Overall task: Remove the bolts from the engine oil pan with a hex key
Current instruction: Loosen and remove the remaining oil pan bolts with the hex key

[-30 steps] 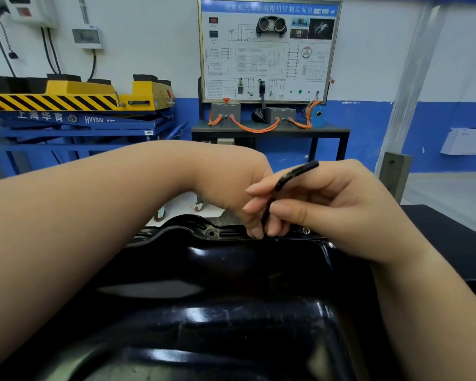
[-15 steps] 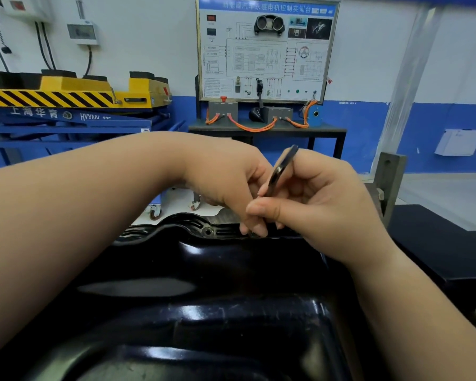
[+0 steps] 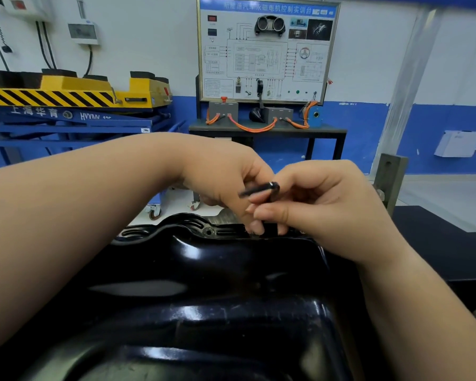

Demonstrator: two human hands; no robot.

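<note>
A glossy black engine oil pan fills the lower view, its far flange running across the middle. A bolt sits in that flange, left of my hands. My right hand pinches a black hex key whose short arm points left and whose shaft drops toward the flange, hidden behind the fingers. My left hand reaches over the flange with curled fingertips at the key's lower end; whether they grip it or a bolt is hidden.
A grey metal bracket stands just right of my hands. A black bench top extends to the right. Beyond are a blue and yellow lift table and a training board on a dark stand.
The hex key's free arm has swung from pointing up and right to pointing left, turned by my right hand. Both hands stay at the same spot on the flange.
</note>
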